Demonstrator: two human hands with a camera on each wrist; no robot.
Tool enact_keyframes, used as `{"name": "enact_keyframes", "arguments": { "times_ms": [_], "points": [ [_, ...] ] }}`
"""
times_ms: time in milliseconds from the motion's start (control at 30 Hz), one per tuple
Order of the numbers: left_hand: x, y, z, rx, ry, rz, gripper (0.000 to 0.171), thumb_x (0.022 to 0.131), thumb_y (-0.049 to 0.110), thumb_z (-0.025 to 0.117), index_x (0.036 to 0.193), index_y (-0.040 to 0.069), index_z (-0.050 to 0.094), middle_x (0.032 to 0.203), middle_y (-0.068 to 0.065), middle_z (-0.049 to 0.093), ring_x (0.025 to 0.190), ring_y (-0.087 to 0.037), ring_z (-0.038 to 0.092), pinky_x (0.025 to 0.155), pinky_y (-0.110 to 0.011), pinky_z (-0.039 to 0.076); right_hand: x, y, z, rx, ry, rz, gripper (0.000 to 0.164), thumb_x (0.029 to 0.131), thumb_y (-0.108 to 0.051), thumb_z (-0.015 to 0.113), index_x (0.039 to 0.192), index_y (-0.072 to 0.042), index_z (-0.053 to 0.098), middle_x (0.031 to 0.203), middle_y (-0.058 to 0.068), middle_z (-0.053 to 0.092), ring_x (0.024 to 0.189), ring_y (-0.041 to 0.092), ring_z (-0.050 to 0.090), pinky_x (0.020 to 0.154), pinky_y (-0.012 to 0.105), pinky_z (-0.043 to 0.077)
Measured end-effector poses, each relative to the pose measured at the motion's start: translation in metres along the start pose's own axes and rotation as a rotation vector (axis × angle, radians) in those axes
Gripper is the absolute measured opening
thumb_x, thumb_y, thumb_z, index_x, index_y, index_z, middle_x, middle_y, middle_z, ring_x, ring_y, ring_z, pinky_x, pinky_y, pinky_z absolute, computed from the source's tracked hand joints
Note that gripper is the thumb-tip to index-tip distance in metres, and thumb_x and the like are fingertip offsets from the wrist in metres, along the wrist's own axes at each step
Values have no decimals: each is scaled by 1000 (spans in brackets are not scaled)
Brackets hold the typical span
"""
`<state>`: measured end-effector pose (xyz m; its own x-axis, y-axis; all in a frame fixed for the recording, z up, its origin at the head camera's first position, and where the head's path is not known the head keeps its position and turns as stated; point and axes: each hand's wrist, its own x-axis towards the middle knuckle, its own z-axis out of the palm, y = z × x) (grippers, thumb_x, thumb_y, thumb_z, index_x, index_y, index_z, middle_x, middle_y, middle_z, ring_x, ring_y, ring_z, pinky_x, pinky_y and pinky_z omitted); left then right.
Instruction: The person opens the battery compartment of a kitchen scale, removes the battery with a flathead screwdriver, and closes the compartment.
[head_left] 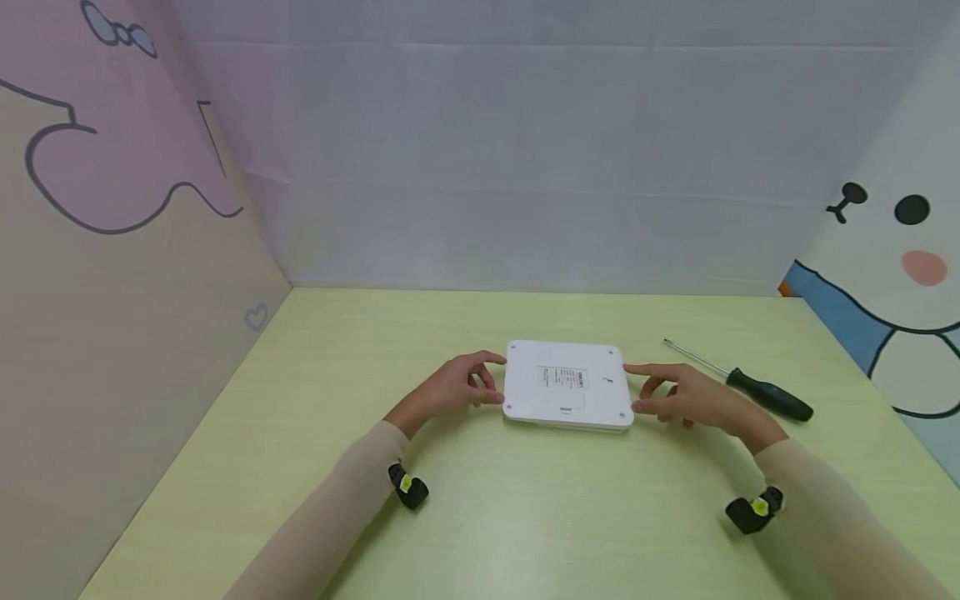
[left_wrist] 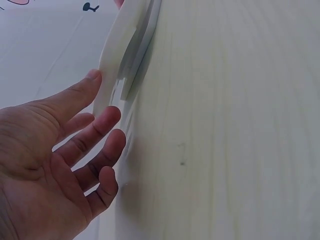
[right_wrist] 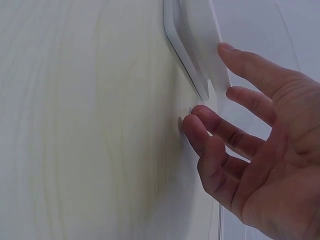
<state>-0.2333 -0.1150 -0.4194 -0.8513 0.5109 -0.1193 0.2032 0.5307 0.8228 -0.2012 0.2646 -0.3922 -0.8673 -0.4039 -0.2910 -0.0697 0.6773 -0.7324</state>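
A flat white device [head_left: 562, 387], shaped like a desk calculator, shows its back, with a printed label, a small cover and screws at the corners. At its left edge, the thumb and forefinger of my left hand [head_left: 461, 383] touch the side. My right hand [head_left: 690, 396] does the same at the right edge, its forefinger near the far corner and its thumb near the close one. In the left wrist view, the remaining fingers [left_wrist: 114, 145] are loosely bent below the rim. The right wrist view has the device's edge [right_wrist: 200, 45] beside the thumb.
A screwdriver [head_left: 768, 394] with a dark green handle lies to the right, just beyond my right hand, its tip pointing away to the left. White sheeting [head_left: 525, 167] stands behind the pale table [head_left: 480, 517], and panels with cartoon drawings flank both sides.
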Motion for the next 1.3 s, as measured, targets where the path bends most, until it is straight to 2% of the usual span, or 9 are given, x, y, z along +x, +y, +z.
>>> {"name": "enact_keyframes", "arguments": {
  "times_ms": [167, 300, 433, 533, 633, 733, 867, 1067, 1300],
  "points": [
    [0, 0, 0, 0, 1, 4, 59, 86, 22, 76, 139, 19, 51, 92, -2, 65, 67, -15, 59, 57, -25, 43, 0, 2, 1, -1, 2, -6, 71, 90, -34, 70, 151, -13, 40, 114, 13, 58, 74, 22, 57, 51, 30, 45],
    [0, 1, -1, 44, 4, -8, 58, 86, 26, 76, 138, 21, 52, 96, -2, 65, 73, -18, 60, 62, -27, 46, 0, 2, 1, -14, 11, -17, 70, 91, -34, 70, 150, -12, 41, 113, 14, 59, 69, 20, 55, 50, 29, 44],
    [2, 6, -3, 147, 67, -20, 63, 84, 37, 78, 139, 21, 53, 123, -2, 61, 107, -23, 57, 88, -38, 49, 0, -4, 2, -148, 102, -87, 66, 90, -36, 70, 145, -8, 47, 116, 17, 60, 81, 25, 61, 64, 34, 51],
    [7, 12, -3, 257, 111, -9, 74, 80, 46, 78, 144, 19, 50, 148, -2, 46, 136, -28, 39, 110, -49, 36, 2, -16, 5, -294, 213, -148, 63, 88, -41, 71, 139, -6, 55, 122, 19, 59, 105, 34, 60, 85, 47, 51],
    [13, 18, 1, 364, 106, 4, 84, 78, 53, 77, 147, 19, 45, 159, 1, 32, 149, -32, 21, 116, -59, 23, 7, -32, 12, -414, 281, -196, 61, 86, -44, 72, 133, -6, 61, 127, 19, 58, 116, 40, 54, 93, 59, 45],
    [18, 21, 6, 449, 75, 2, 89, 76, 58, 77, 149, 20, 42, 161, 4, 28, 152, -33, 12, 117, -62, 17, 15, -48, 24, -514, 300, -237, 61, 84, -48, 71, 128, -7, 65, 127, 16, 61, 115, 40, 55, 90, 62, 43],
    [24, 22, 14, 532, 36, -10, 95, 74, 62, 76, 151, 21, 39, 161, 8, 27, 153, -31, 9, 120, -56, 16, 25, -62, 39, -594, 302, -264, 56, 82, -51, 72, 121, -11, 69, 123, 11, 64, 112, 36, 57, 87, 61, 43],
    [26, 26, 21, 526, 27, -25, 97, 73, 60, 78, 152, 21, 38, 161, 10, 26, 153, -30, 9, 120, -56, 15, 33, -66, 53, -647, 319, -249, 51, 78, -53, 76, 109, -14, 74, 119, 7, 64, 110, 34, 57, 88, 60, 43],
    [25, 30, 22, 523, 24, -27, 97, 73, 58, 78, 152, 20, 37, 162, 10, 24, 153, -30, 10, 120, -56, 16, 33, -70, 56, -672, 335, -201, 58, 73, -57, 78, 110, -13, 73, 119, 7, 62, 109, 35, 56, 87, 60, 44]
  ]
}}
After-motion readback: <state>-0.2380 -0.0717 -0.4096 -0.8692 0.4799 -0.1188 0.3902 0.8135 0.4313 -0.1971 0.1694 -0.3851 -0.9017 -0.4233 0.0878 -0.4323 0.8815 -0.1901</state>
